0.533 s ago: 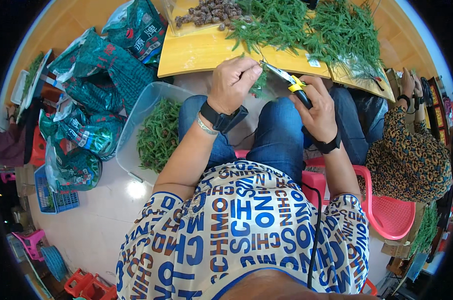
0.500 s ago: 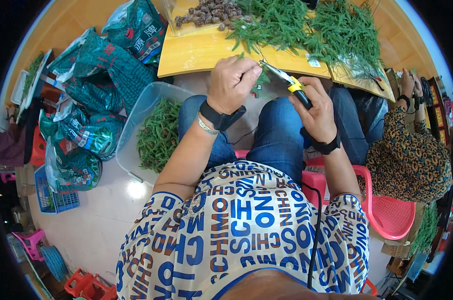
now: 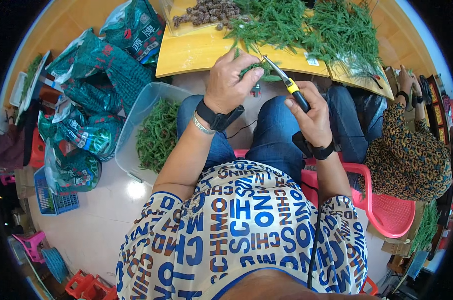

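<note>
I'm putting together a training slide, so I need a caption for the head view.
The left hand holds a green sprig; the right hand grips yellow-and-black pliers.

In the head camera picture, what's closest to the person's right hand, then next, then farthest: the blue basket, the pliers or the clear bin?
From the right hand:
1. Pliers, held in it.
2. Clear bin, left of the knees.
3. Blue basket, farther left.

The left grip [image 3: 233, 80] hides part of a sprig [image 3: 265, 66], the right grip [image 3: 309, 107] part of the pliers [image 3: 289, 83]. Contact at the pliers' tip is too small to tell. The top edge cuts off the tray [image 3: 169, 29].
</note>
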Demonstrator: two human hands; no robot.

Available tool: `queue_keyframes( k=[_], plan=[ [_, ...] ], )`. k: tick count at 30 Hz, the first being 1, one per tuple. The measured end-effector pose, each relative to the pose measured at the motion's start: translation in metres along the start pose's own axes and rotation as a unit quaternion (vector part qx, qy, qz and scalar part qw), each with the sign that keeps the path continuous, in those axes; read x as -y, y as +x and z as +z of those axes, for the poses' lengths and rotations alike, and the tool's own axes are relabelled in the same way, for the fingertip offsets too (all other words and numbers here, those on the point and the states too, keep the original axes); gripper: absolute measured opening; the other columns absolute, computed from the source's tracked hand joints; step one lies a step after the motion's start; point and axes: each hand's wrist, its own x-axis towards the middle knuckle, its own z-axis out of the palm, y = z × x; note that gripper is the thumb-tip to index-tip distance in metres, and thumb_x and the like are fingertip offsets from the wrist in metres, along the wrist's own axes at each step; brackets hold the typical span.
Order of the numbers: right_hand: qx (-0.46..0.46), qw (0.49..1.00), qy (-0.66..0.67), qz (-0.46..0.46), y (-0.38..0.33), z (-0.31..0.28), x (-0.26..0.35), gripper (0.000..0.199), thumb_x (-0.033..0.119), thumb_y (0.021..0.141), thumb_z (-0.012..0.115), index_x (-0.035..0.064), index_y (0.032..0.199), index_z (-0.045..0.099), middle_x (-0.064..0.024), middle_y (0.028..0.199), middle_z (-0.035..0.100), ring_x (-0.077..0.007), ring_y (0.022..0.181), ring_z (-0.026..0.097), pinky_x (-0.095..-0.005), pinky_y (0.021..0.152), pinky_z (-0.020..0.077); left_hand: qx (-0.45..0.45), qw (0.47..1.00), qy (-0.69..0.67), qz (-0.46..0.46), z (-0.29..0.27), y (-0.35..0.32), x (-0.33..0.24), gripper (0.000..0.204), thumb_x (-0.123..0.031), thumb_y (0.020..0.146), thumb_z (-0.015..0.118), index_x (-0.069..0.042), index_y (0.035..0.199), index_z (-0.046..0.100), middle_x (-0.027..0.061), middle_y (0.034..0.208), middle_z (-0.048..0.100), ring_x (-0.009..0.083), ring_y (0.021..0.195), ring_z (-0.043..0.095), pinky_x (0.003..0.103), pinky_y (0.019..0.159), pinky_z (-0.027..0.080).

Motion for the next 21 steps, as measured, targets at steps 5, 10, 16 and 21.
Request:
queue_keyframes(
  k=[5, 10, 16, 21],
  plan=[
    [-0.026, 0.999, -0.019, -0.001, -0.005, 0.002, -0.005, 0.013, 0.008, 0.083, 0.068, -0.002, 0.087, 0.062, -0.0108, 0.104, 0.058, -0.0188, 0.087, 0.057, -0.0285, 0.076, 0.0449, 0.025, 0.95, -0.252, -0.181, 0.005, -0.004, -0.005, 0.019, -0.011, 0.079, 0.066, -0.004, 0.097, 0.067, 0.0135, 0.083, 0.065, 0.0222, 0.071, 0.064, 0.031, 0.064, 0.048],
    [-0.004, 1.0, -0.027, -0.007, -0.005, -0.003, -0.011, 0.014, 0.009, 0.083, 0.068, -0.0018, 0.088, 0.062, -0.0115, 0.105, 0.058, -0.0216, 0.089, 0.058, -0.0296, 0.078, 0.0452, 0.037, 0.98, -0.145, -0.13, 0.0, -0.003, 0.001, 0.019, -0.009, 0.081, 0.064, -0.002, 0.098, 0.068, 0.0113, 0.083, 0.066, 0.0188, 0.071, 0.064, 0.029, 0.065, 0.049],
    [0.009, 0.999, -0.031, -0.02, -0.005, -0.003, -0.011, 0.015, 0.011, 0.084, 0.068, -0.0022, 0.089, 0.062, -0.0116, 0.104, 0.058, -0.0221, 0.089, 0.058, -0.0297, 0.079, 0.045, 0.034, 0.996, -0.057, -0.063, -0.004, -0.001, 0.001, 0.023, -0.01, 0.081, 0.063, 0.0, 0.102, 0.068, 0.012, 0.086, 0.067, 0.0207, 0.074, 0.065, 0.03, 0.068, 0.049],
    [0.027, 0.999, -0.021, -0.006, -0.005, -0.004, -0.01, 0.016, 0.012, 0.085, 0.067, -0.0025, 0.09, 0.061, -0.0116, 0.104, 0.057, -0.0217, 0.089, 0.058, -0.0296, 0.079, 0.0447, 0.037, 0.995, -0.067, -0.065, -0.004, -0.002, 0.005, 0.022, -0.011, 0.081, 0.063, 0.0, 0.1, 0.068, 0.0131, 0.088, 0.068, 0.022, 0.078, 0.065, 0.031, 0.07, 0.049]
  ],
)
